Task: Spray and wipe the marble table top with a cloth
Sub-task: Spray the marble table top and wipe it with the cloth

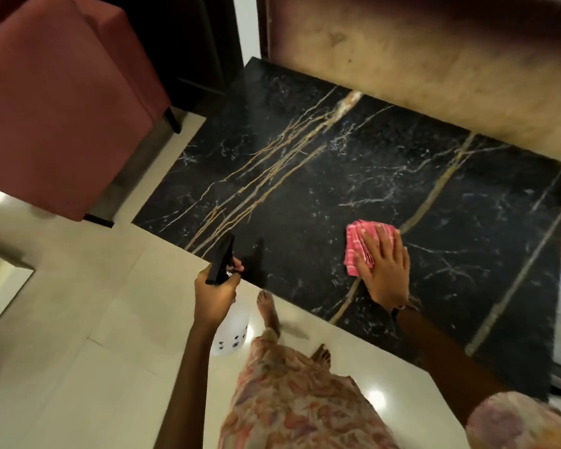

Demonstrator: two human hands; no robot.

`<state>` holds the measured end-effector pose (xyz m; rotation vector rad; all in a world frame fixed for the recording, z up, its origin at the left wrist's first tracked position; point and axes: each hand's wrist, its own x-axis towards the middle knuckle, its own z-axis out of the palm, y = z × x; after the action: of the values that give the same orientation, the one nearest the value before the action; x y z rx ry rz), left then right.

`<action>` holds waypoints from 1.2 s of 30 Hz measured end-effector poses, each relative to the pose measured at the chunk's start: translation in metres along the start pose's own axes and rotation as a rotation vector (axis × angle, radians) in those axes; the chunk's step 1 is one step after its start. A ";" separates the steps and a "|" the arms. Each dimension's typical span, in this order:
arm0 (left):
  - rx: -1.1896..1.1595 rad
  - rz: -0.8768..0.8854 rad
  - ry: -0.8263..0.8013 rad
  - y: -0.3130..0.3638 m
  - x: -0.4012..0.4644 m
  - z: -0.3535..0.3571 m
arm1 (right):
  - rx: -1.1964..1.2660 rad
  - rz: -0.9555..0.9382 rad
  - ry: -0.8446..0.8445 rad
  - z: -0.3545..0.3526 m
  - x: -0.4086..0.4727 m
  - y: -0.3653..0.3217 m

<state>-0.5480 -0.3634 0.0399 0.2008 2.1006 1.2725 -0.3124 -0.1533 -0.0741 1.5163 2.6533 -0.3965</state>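
Observation:
A black marble table top with gold and white veins fills the middle of the head view. My right hand lies flat, fingers spread, pressing a folded pink checked cloth onto the marble near its front edge. My left hand grips a spray bottle at the table's front left edge. The bottle has a white body below my hand and a black nozzle pointing over the marble.
A dark red upholstered chair stands at the upper left on the pale tiled floor. A beige wall runs behind the table. My bare feet are beside the table's front edge.

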 end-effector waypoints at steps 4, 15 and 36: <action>0.035 0.013 -0.060 -0.006 -0.011 -0.003 | 0.026 0.157 0.027 0.010 -0.083 0.009; 0.057 0.036 -0.166 0.010 0.046 -0.056 | 0.053 0.225 -0.004 0.043 -0.068 -0.143; 0.160 0.114 -0.217 0.041 0.189 -0.150 | -0.045 -0.600 -0.077 0.052 0.034 -0.276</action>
<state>-0.7922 -0.3678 0.0330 0.5122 2.0257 1.0920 -0.5693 -0.2710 -0.0773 0.6448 2.9774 -0.4039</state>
